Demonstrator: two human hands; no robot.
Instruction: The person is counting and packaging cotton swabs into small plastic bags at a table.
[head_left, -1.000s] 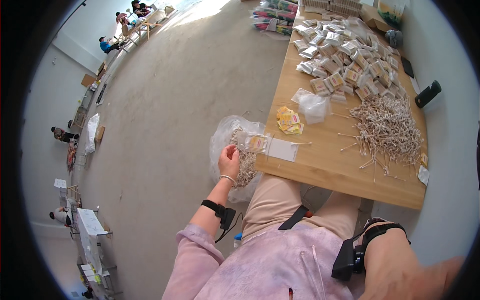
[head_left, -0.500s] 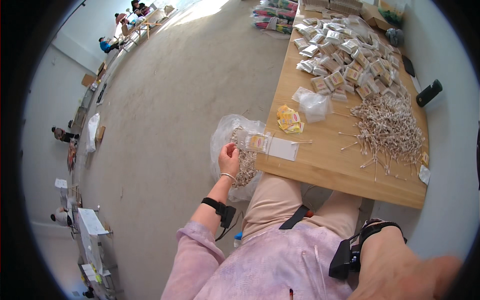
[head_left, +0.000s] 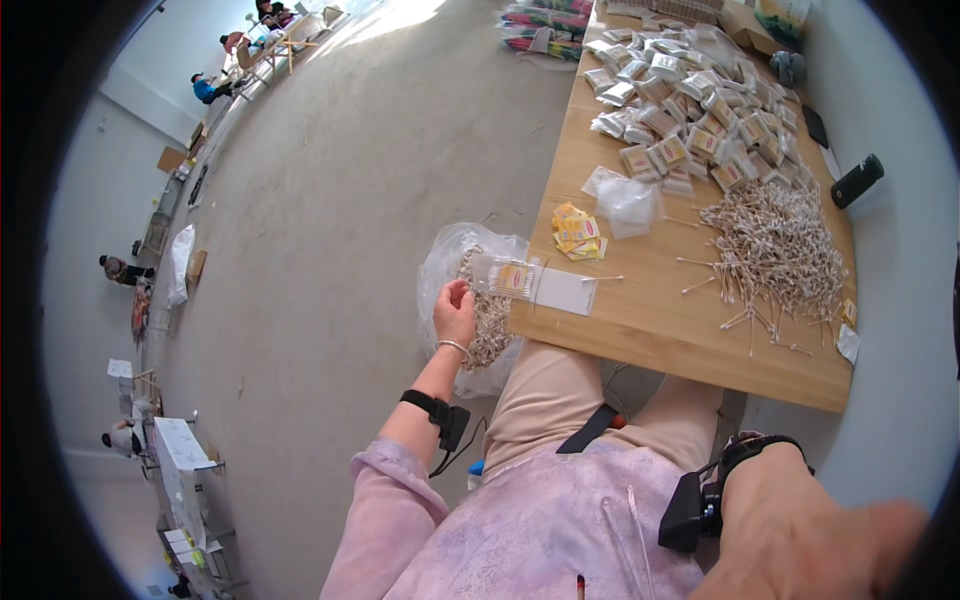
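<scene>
My left hand (head_left: 455, 312) is closed, its fingers curled beside the near-left end of a clear bag of cotton swabs (head_left: 513, 280) with a yellow card inside. Whether the fingers pinch the bag's plastic is too small to make out. That bag overhangs the table's left edge and meets a flat white card (head_left: 564, 292), with a loose cotton swab (head_left: 603, 278) at its far edge. Close to the camera at lower right, my right hand (head_left: 885, 545) is blurred and its fingers cannot be read. Yellow printed cards (head_left: 578, 233) lie just beyond the bag.
On the wooden table (head_left: 660, 330) are loose cotton swabs (head_left: 780, 245), filled packs (head_left: 690, 100) and empty clear bags (head_left: 628, 200). A black cylinder (head_left: 858, 181) stands by the wall. Below the left edge sits a large plastic sack (head_left: 440, 262) of swabs. Other people work far left.
The whole view has shifted slightly. My left hand stays by the swab bag, nearly still, and my right hand remains blurred at lower right.
</scene>
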